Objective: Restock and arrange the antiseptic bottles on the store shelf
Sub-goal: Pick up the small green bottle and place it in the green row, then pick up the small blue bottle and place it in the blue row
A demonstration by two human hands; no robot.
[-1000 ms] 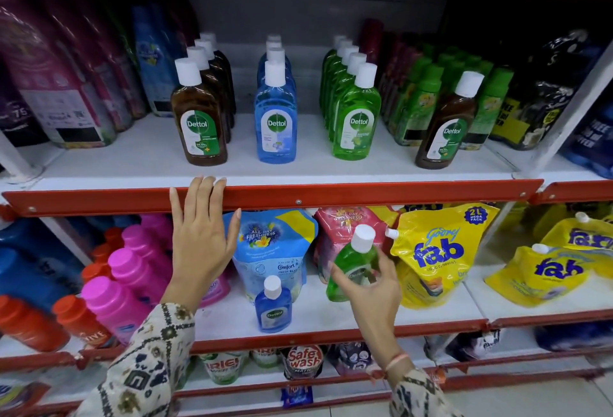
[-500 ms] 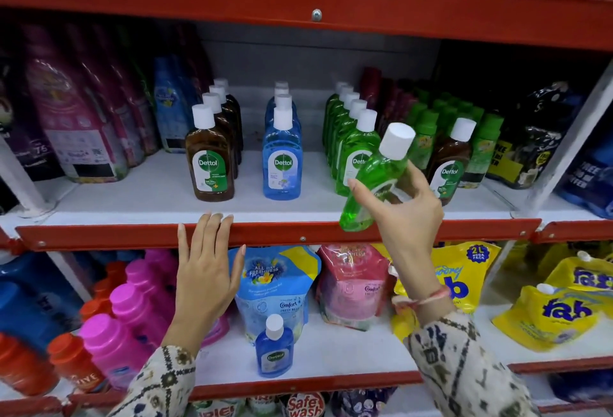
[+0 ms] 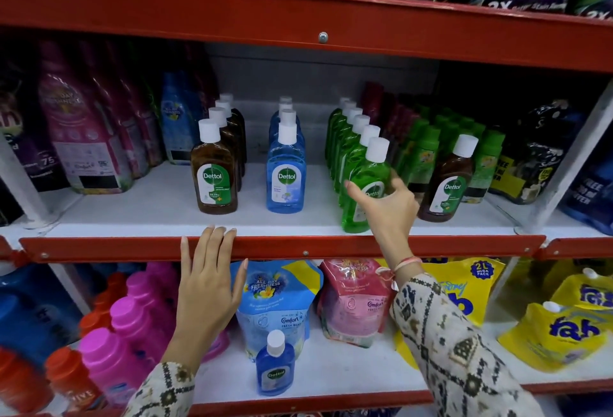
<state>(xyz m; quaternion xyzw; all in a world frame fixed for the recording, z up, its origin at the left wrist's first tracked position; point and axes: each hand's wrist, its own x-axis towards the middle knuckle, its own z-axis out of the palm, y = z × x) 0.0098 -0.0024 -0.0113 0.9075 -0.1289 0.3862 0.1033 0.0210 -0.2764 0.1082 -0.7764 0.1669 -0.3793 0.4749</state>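
Note:
On the middle shelf [image 3: 132, 211] stand three rows of white-capped antiseptic bottles: brown [image 3: 214, 181], blue [image 3: 286, 177] and green [image 3: 345, 138]. My right hand [image 3: 388, 207] grips a green bottle [image 3: 366, 181] that stands tilted at the front of the green row, its base on the shelf. My left hand [image 3: 205, 280] rests flat with its fingertips on the red shelf lip [image 3: 331, 245]. A lone brown bottle [image 3: 447, 184] stands to the right of the green row. One small blue bottle [image 3: 275, 367] stands on the lower shelf.
Fabric-softener pouches [image 3: 83, 138] crowd the left of the middle shelf, green bottles [image 3: 428, 154] and dark packs [image 3: 534, 158] the right. Below are pink bottles [image 3: 132, 323], blue and pink pouches [image 3: 278, 300] and yellow pouches [image 3: 557, 333]. Another red shelf [image 3: 298, 18] hangs close above.
My right hand has carried the green bottle from mid-air down onto the middle shelf at the front of the green row. The left hand stayed on the shelf lip; the view tilted up.

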